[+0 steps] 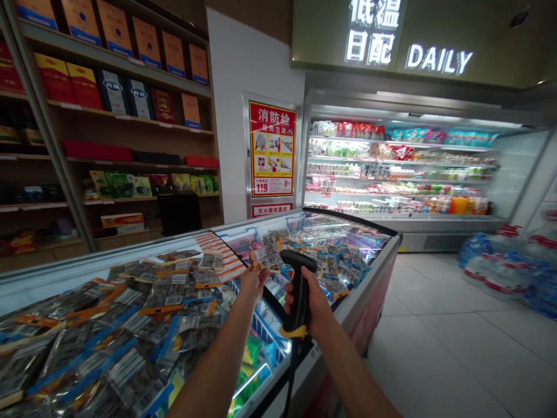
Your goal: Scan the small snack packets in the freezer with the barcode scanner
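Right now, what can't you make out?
Head view: front of the scanner in the right hand, turned away.
Head view: far end of the cable, cut off by the bottom edge.
Head view: print on the packet at the left hand, too small and blurred.
Head view: rightmost water bottles, cut off by the right edge.

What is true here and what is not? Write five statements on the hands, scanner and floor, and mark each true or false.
1. The right hand grips a black scanner. True.
2. The left hand pinches a packet. True.
3. The scanner is cordless. False: a cable hangs from its handle.
4. Bottles stand on the floor at the right. True.
5. The floor is carpeted. False: it is pale tile.
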Available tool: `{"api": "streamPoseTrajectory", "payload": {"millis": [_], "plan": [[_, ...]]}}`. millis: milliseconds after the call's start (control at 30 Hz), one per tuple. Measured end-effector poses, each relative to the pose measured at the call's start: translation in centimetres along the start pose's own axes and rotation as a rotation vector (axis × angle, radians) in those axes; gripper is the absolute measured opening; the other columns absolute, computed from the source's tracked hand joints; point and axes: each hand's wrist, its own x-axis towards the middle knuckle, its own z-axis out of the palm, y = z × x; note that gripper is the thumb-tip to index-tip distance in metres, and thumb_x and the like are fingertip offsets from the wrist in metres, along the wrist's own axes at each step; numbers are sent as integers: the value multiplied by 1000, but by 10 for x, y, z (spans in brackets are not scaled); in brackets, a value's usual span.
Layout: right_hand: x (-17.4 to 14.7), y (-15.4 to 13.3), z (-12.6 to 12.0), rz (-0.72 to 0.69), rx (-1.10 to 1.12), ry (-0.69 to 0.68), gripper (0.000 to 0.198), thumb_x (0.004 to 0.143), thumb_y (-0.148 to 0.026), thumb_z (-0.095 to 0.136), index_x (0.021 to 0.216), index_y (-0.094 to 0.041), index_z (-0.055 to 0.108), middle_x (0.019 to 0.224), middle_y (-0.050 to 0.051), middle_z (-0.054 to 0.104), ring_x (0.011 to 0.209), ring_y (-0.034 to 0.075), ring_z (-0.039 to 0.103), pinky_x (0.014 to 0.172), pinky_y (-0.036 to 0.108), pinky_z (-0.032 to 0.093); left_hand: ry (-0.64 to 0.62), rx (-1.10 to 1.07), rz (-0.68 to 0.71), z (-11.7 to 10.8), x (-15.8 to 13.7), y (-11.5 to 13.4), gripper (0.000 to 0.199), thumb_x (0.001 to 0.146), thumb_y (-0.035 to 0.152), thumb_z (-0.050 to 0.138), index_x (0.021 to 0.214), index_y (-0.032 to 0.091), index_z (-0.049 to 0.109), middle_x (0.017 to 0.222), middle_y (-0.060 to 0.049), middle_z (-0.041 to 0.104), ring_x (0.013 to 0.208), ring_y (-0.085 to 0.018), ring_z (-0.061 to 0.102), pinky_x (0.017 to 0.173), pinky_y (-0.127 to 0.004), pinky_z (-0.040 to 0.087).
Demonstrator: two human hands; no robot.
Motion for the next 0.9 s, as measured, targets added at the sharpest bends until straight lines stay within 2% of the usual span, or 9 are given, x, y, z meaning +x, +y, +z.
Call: {"api": "streamPoseTrajectory", "payload": {"millis": [133,400,767,900], "plan": [[5,5,2,-12,78,-29,32,66,-48,52,76,-17,50,51,-4,49,39,7,43,37,20,36,-32,-229,-105,-1,2,-4,23,73,-1,37,77,19,49,77,-2,62,80,-12,60,70,-22,49],[5,5,2,-32,111,-43,32,68,-47,50,79,-17,50,52,-3,48,40,7,43,38,19,36,14,-330,-110,0,3,0,24,73,-2,35,79,18,47,73,-2,60,82,-12,60,73,-23,49],[2,2,18,-67,153,-68,30,68,-46,51,75,-17,50,52,-4,48,40,7,43,39,20,37,64,-404,-70,3,-2,-1,22,71,-3,36,68,18,44,59,2,54,51,-7,56,62,-21,49],[1,2,18,-66,146,-69,29,68,-45,52,75,-17,50,52,-4,48,40,7,43,39,21,38,72,-435,-61,2,-2,-2,23,69,-3,39,67,18,44,54,2,53,46,-7,54,58,-22,49]]}}
